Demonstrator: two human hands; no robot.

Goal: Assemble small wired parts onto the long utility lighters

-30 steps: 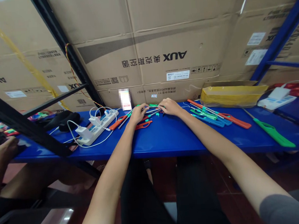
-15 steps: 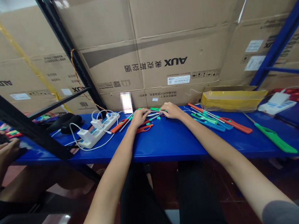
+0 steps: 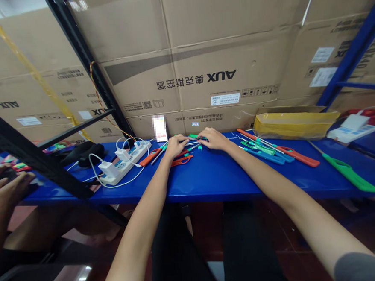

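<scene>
My left hand and my right hand face each other over the back of the blue table. Both have bent, closed fingers at the ends of a thin metal tube that shows between them. My fingers hide most of its ends. Close below lie an orange lighter handle and a small green piece. Left of my left hand is a long-necked orange lighter. To the right of my right hand, several long lighters lie in a pile, with an orange one and blue handles.
A lit phone leans on the cardboard at the back. A white power strip with chargers and cables lies left, beside a black post. On the right are a yellow-taped box and a green lighter. Another person's hands hold something dark.
The view has shifted slightly. My hands stay in nearly the same place over the metal tube, with only small finger movement.
</scene>
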